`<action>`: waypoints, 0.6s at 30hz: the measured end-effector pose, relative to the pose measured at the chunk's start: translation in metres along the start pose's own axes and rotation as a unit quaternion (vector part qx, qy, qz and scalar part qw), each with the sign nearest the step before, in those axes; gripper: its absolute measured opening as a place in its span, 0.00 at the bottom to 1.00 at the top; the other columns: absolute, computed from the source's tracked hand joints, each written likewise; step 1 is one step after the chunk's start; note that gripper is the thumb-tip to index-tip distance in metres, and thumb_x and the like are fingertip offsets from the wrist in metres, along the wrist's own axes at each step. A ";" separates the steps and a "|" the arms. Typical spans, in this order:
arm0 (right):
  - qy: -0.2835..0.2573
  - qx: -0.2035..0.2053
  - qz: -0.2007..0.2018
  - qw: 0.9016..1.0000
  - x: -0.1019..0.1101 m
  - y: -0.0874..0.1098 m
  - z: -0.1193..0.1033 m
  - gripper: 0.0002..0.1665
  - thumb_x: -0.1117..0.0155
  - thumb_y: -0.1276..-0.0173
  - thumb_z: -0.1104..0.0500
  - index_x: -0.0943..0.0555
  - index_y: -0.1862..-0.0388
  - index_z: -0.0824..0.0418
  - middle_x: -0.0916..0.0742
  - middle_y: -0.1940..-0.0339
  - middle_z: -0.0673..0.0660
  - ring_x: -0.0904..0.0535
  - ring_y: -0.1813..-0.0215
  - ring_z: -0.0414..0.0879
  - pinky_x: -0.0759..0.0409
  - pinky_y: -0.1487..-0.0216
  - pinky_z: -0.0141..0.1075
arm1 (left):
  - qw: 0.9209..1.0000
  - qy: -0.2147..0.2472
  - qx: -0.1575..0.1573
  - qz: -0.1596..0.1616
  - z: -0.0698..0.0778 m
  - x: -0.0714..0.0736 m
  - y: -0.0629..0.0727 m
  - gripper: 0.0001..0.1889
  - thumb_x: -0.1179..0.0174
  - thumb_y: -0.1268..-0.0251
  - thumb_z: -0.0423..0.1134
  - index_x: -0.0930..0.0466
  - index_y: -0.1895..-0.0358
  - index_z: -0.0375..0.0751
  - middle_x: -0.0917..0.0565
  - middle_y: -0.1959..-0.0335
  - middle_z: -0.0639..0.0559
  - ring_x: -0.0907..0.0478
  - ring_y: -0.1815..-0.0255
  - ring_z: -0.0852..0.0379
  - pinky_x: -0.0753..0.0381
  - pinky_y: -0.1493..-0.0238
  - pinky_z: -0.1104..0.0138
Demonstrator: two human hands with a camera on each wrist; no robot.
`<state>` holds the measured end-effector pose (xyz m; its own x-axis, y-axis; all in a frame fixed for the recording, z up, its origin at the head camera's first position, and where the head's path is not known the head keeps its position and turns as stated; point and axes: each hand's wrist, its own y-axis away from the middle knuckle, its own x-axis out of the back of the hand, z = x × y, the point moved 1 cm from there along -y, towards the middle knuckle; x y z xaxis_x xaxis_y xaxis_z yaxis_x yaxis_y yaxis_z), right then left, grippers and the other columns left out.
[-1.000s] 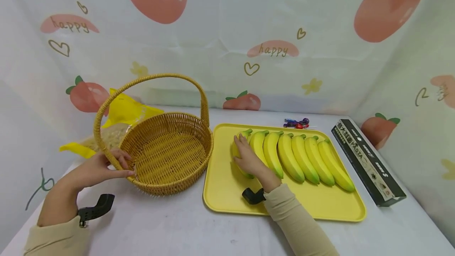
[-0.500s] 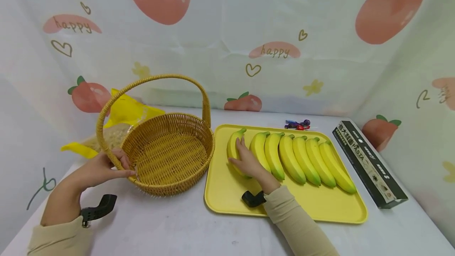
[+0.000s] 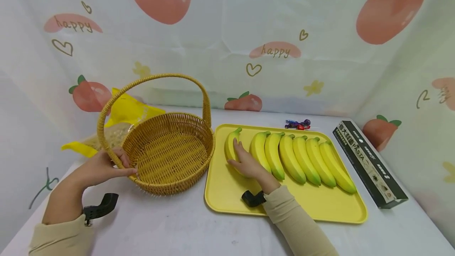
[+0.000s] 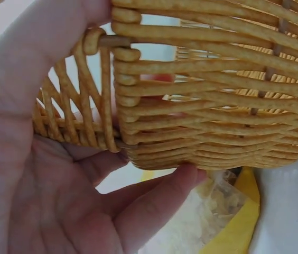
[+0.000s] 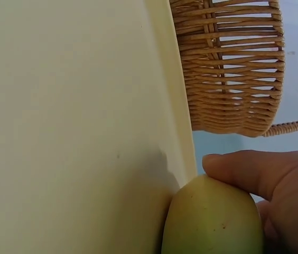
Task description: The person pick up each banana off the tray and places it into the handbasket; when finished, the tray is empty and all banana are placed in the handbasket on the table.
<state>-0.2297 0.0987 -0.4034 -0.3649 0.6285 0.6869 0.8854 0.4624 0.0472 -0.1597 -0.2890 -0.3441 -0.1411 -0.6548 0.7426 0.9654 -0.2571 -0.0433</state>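
My left hand (image 3: 103, 169) grips the near-left side of a round wicker basket (image 3: 181, 183) where its tall handle meets the rim. In the left wrist view, the thumb and fingers pass round the woven basket wall (image 4: 207, 106). Nothing lies inside the basket. My right hand (image 3: 249, 163) holds the leftmost banana (image 3: 230, 145) on a yellow tray (image 3: 220, 192), thumb across it and fingers along its top. The right wrist view has the thumb against the banana's greenish end (image 5: 212, 217), with the other fingers mostly hidden. Several more bananas (image 3: 293, 161) lie in a row to the right.
A black pasta box (image 3: 369, 163) lies along the tray's right side. Wrapped lollipops (image 3: 298, 125) sit behind the tray. Behind the basket is a yellow and clear bag (image 3: 113, 133). A patterned cloth (image 3: 220, 23) hangs at the back.
My right hand has slid the leftmost banana to the left on the tray, widening the gap to the other bananas. My left hand has kept its grip on the basket.
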 end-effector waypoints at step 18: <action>-0.018 0.000 -0.006 1.000 0.020 0.007 -0.016 0.49 0.42 0.32 0.60 0.63 0.26 0.68 0.44 0.27 0.68 0.48 0.26 0.58 0.45 0.29 0.51 | 0.999 -0.023 0.008 0.034 0.001 -0.004 -0.001 0.13 0.29 0.52 0.45 0.23 0.77 0.42 0.23 0.78 0.54 0.31 0.72 0.61 0.30 0.72 0.70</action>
<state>-0.2266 0.1042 -0.3780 -0.3854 0.6449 0.6600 0.8808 0.4704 0.0547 -0.1601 -0.2852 -0.3461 -0.0651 -0.6365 0.7686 0.9757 -0.2021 -0.0847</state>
